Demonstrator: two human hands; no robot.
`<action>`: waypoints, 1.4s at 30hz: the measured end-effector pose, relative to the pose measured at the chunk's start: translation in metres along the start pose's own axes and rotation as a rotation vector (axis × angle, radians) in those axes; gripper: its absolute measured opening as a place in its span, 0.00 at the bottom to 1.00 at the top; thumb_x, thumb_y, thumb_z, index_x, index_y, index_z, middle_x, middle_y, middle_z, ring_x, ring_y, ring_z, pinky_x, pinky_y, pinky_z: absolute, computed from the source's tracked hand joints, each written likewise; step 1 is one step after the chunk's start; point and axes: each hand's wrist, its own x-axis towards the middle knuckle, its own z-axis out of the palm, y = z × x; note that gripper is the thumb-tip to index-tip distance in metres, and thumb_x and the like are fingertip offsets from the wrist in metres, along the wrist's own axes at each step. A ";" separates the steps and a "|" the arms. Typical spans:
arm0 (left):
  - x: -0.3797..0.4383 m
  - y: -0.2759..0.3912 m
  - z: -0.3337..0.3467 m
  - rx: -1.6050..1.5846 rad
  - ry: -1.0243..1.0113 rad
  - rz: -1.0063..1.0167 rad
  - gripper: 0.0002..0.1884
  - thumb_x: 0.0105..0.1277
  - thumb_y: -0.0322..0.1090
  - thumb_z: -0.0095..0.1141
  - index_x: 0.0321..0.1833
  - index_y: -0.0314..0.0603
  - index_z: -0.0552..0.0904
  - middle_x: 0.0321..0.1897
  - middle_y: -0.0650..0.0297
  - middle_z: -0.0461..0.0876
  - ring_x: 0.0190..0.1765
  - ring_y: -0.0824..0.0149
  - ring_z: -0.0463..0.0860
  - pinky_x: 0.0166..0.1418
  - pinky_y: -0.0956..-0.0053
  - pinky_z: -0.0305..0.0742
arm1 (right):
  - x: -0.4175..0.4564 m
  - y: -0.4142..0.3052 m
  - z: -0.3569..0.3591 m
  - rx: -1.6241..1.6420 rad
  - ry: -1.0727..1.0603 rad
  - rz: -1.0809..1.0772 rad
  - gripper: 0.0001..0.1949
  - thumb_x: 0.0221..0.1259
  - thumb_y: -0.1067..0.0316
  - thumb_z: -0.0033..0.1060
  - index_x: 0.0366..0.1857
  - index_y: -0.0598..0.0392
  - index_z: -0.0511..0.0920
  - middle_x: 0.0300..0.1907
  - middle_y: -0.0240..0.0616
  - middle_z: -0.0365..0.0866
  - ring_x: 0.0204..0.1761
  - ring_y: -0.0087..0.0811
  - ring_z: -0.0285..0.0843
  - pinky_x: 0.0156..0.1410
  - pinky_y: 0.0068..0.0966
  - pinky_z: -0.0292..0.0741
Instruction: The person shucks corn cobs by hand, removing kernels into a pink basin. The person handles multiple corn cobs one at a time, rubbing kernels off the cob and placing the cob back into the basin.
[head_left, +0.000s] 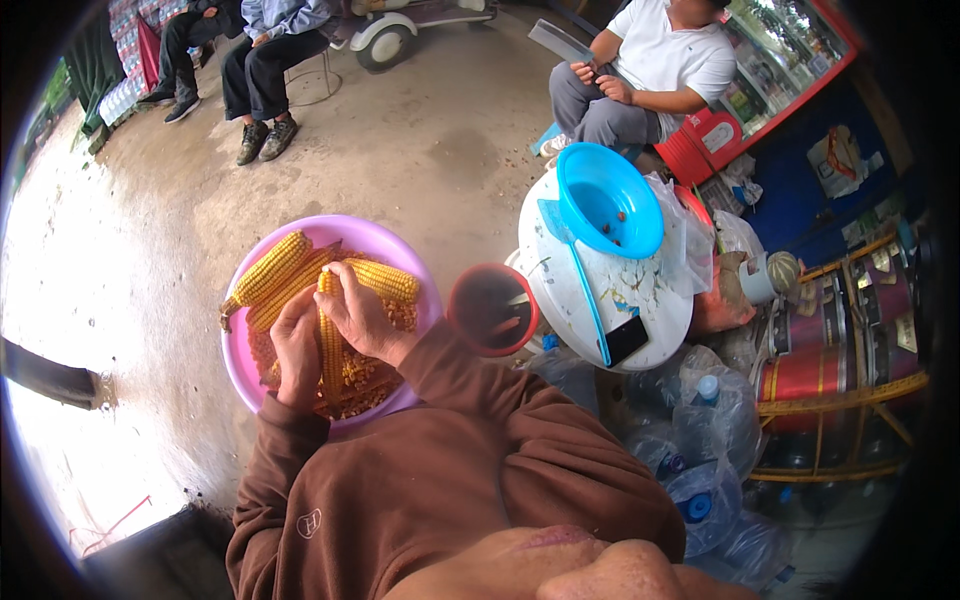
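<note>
A pink plastic basin (429, 281) in front of me holds ears of yellow corn, loose kernels and cobs. Over it, my left hand (296, 345) and my right hand (360, 311) both grip one upright corn ear (329, 352), partly stripped or split in rows as far as I can tell. The fingers of the right hand press at its upper end, while the left hand wraps its side. A whole ear of corn (271, 266) rests at the basin's upper left, and another ear (386, 280) lies just beyond my right hand.
Right of the basin stands a red bucket (534, 319), beside a round white table (540, 277) bearing a blue basin (649, 217), a blue fly swatter (585, 289) and a black phone (624, 341). Plastic bottles (709, 427) lie near my right side. Several people sit farther off; one holds a fan-like sheet (559, 41).
</note>
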 end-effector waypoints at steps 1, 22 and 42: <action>0.002 -0.007 -0.005 0.002 0.017 0.031 0.15 0.73 0.26 0.50 0.59 0.26 0.78 0.53 0.56 0.82 0.55 0.67 0.80 0.62 0.75 0.73 | 0.000 -0.003 0.001 0.017 -0.002 -0.021 0.23 0.71 0.57 0.56 0.60 0.62 0.66 0.39 0.55 0.80 0.42 0.49 0.81 0.47 0.39 0.75; 0.006 0.022 0.012 -0.303 -0.013 0.019 0.19 0.78 0.35 0.41 0.67 0.34 0.69 0.58 0.57 0.77 0.56 0.66 0.78 0.61 0.73 0.75 | 0.000 -0.015 -0.009 0.030 -0.127 0.001 0.24 0.61 0.56 0.67 0.53 0.62 0.72 0.44 0.52 0.81 0.45 0.46 0.83 0.48 0.37 0.79; 0.011 0.024 0.010 -0.442 0.188 -0.101 0.12 0.75 0.35 0.51 0.54 0.37 0.80 0.30 0.77 0.74 0.23 0.88 0.63 0.23 0.94 0.55 | 0.000 -0.022 -0.014 0.070 -0.209 0.023 0.18 0.63 0.56 0.65 0.47 0.61 0.80 0.36 0.50 0.83 0.39 0.44 0.84 0.44 0.34 0.77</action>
